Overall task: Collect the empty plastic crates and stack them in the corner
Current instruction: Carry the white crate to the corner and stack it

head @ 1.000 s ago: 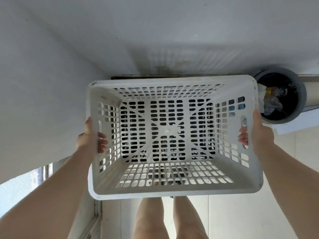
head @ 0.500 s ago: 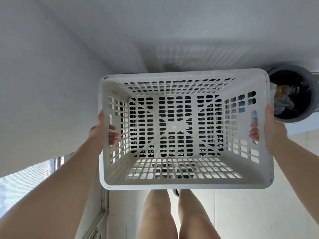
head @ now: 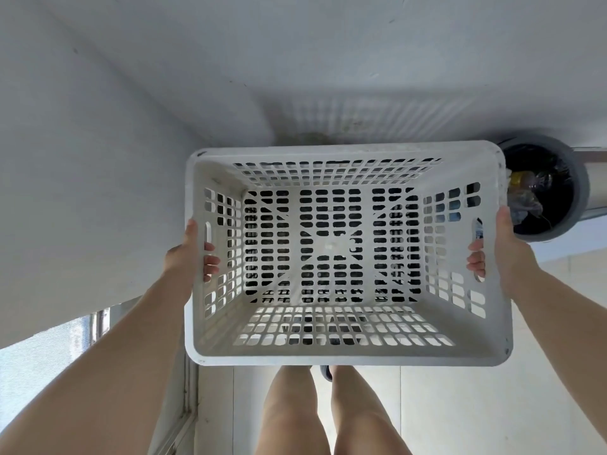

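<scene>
Wall point(head: 82, 192) close outside left hand point(head: 184, 254); bin point(head: 581, 192) just beyond right hand point(head: 509, 247); wall ahead of crate point(head: 348, 357); floor point(head: 476, 405) open behind

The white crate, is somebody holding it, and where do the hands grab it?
Yes. Both hands hold the white crate by the handle slots in its two short sides: the left hand on one, the right hand on the other.

Bright, soft daylight, perhaps from the lower-left window point(head: 36, 362); slatted shadow on the wall point(head: 361, 116), wide-angle edge bending.
</scene>
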Demonstrator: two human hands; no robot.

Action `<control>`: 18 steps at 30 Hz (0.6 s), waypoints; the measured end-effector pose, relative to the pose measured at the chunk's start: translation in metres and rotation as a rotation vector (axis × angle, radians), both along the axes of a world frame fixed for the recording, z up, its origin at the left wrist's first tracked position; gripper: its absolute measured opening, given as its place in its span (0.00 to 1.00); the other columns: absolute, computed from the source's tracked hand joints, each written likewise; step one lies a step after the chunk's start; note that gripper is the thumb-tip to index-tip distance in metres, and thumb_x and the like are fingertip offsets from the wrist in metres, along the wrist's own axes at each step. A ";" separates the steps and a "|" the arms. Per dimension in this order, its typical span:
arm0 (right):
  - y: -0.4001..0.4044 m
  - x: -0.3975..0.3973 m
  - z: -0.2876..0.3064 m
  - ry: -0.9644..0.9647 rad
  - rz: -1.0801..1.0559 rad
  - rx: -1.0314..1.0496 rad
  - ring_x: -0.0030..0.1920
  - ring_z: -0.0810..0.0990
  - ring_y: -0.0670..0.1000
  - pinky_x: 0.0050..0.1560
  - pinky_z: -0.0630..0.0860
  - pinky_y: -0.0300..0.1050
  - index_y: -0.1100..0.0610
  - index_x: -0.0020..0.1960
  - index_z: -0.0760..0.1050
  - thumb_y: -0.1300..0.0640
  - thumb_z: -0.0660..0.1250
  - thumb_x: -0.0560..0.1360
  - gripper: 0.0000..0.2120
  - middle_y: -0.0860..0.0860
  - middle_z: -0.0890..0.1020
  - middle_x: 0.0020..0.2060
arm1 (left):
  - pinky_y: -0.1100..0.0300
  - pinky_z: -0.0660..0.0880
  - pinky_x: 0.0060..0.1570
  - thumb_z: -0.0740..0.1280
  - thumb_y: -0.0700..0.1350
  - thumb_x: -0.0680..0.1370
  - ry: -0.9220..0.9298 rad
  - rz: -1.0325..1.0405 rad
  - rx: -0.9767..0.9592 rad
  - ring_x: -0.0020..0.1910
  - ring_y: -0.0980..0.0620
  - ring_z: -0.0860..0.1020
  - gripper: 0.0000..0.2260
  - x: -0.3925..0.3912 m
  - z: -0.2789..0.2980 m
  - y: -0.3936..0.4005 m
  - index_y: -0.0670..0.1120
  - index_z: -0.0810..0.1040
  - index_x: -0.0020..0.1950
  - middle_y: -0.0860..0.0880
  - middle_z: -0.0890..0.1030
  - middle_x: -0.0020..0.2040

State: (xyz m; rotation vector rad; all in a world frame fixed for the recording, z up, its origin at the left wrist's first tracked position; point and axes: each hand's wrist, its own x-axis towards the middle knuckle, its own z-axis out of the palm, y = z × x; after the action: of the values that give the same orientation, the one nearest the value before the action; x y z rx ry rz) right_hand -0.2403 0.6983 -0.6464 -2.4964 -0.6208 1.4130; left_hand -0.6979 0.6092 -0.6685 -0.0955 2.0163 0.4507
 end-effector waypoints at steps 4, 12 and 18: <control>-0.002 -0.005 -0.002 0.005 -0.016 0.008 0.28 0.72 0.56 0.29 0.66 0.44 0.62 0.37 0.71 0.21 0.50 0.67 0.42 0.58 0.74 0.29 | 0.58 0.68 0.29 0.55 0.68 0.76 -0.004 0.023 0.044 0.25 0.47 0.71 0.29 -0.001 -0.002 -0.010 0.42 0.74 0.41 0.42 0.76 0.33; 0.001 -0.009 -0.010 0.023 -0.089 -0.002 0.27 0.71 0.55 0.28 0.65 0.43 0.61 0.36 0.71 0.24 0.49 0.70 0.39 0.58 0.73 0.28 | 0.57 0.67 0.29 0.56 0.68 0.76 0.039 0.039 0.085 0.26 0.47 0.71 0.28 -0.006 0.000 -0.005 0.43 0.74 0.40 0.43 0.75 0.31; -0.001 -0.008 -0.012 -0.003 -0.087 0.010 0.28 0.73 0.55 0.30 0.66 0.44 0.62 0.36 0.71 0.25 0.49 0.71 0.39 0.58 0.74 0.29 | 0.58 0.67 0.29 0.54 0.68 0.76 0.042 0.046 0.088 0.26 0.47 0.70 0.28 -0.001 0.000 -0.005 0.43 0.73 0.40 0.43 0.75 0.33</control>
State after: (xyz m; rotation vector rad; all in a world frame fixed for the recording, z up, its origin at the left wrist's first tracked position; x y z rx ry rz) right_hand -0.2481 0.6973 -0.6588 -2.4866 -0.5115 1.3715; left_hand -0.6985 0.6039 -0.6682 -0.0786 2.0356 0.5736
